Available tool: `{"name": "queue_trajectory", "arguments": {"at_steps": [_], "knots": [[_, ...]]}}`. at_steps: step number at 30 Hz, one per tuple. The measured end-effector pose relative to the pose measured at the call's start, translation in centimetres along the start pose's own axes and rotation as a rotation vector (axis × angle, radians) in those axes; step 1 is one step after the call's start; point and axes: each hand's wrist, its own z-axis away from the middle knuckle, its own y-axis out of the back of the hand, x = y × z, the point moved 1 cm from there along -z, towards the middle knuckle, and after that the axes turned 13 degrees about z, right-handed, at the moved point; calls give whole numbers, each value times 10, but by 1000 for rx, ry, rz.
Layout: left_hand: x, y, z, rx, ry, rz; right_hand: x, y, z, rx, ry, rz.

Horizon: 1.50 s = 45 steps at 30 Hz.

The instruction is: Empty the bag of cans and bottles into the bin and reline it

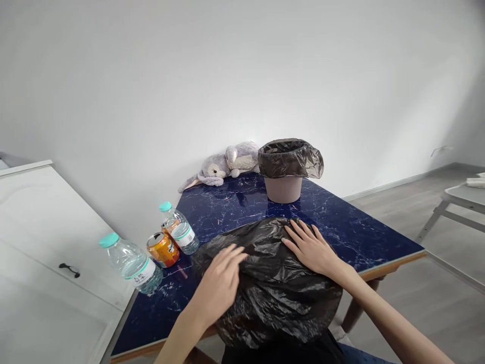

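Note:
A black plastic bag [280,288] lies spread over the near edge of the table and hangs down toward my lap, wrinkled and shiny. My right hand [312,250] rests flat on the bag's far right part, its fingers spread. Over the left part of the bag is my left hand [222,278], its fingers stretched out and slightly blurred; whether it touches the plastic I cannot tell. Neither hand grips anything. Beyond the bag stands a pinkish-grey trash bin [283,190], lined with a dark translucent bag [308,161] folded over its rim.
On the blue marbled table [364,237], a water bottle [134,268], an orange drink can [163,249] and another water bottle [182,232] stand at left, with another can partly hidden. A grey plush toy [227,164] lies against the wall. A white cabinet [45,242] stands left.

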Motion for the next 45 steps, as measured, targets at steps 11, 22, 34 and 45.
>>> {"name": "queue_trajectory", "arguments": {"at_steps": [11, 22, 34, 45], "knots": [[22, -26, 47, -248, -86, -3, 41, 44, 24, 80, -35, -66], [-17, 1, 65, 234, 251, 355, 66, 38, 79, -107, 282, -259], [-3, 31, 21, 699, 153, -132, 44, 31, 45, 69, -89, -361], [46, -17, -43, 12, -256, -166, -3, 67, 44, 490, -96, -168]]}}
